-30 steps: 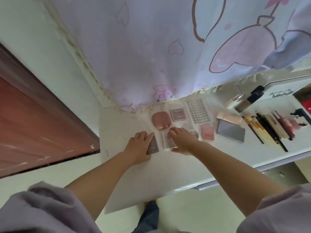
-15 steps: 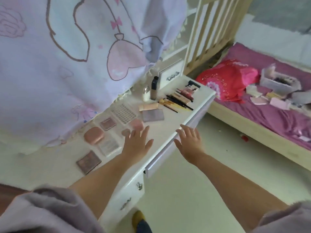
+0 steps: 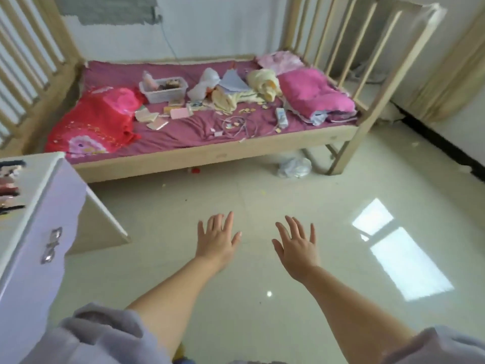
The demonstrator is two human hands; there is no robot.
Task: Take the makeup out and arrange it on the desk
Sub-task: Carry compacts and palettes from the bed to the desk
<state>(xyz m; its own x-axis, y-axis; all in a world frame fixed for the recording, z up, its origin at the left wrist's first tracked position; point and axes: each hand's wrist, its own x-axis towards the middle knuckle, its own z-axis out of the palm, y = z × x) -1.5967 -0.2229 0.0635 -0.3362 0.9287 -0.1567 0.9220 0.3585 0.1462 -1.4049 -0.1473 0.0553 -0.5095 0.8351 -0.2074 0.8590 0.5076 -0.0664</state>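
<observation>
Some dark and pink makeup sticks (image 3: 9,185) already lie on the white wooden desk (image 3: 49,195). Both hands, left hand (image 3: 217,239) and right hand (image 3: 296,245), hover spread and empty over the floor beside the desk. Small pink and cream cases (image 3: 157,116) remain on the purple bed beyond the desk, so the task looks partly done.

bright daylight, floor (image 3: 288,195) glare, edges warped

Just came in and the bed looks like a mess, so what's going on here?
A person is between steps, holding nothing: the left hand and right hand are both open, fingers spread, over the bare floor. The white desk sits at the left edge with some makeup laid out on it. Ahead, the bed carries a white basket, small flat packets and heaped cloth.
</observation>
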